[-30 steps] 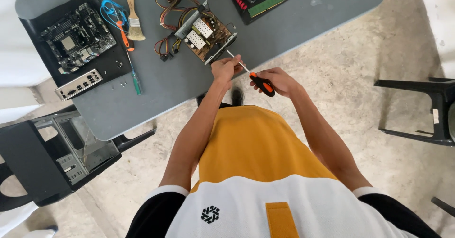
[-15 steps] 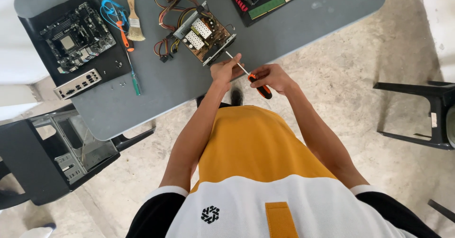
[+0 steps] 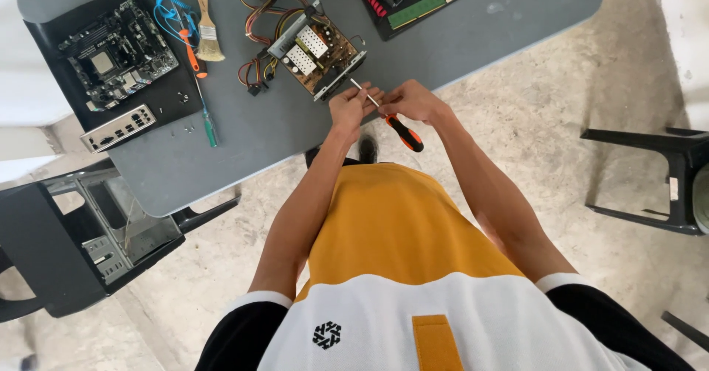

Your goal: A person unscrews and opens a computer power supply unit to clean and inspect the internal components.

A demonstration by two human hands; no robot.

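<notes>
Upper centre of the frame: the right hand (image 3: 415, 104) closes around a screwdriver (image 3: 388, 115) near the top of its orange-and-black handle, which juts toward the lower right. The left hand (image 3: 351, 105) pinches the metal shaft, whose tip points up-left at the near edge of an open power supply (image 3: 314, 52) on the grey table (image 3: 295, 131). Upper left: a circuit board (image 3: 118, 52), a paintbrush (image 3: 205, 28) and a green-handled screwdriver (image 3: 207, 116). Lower left: an open computer case (image 3: 103, 231).
</notes>
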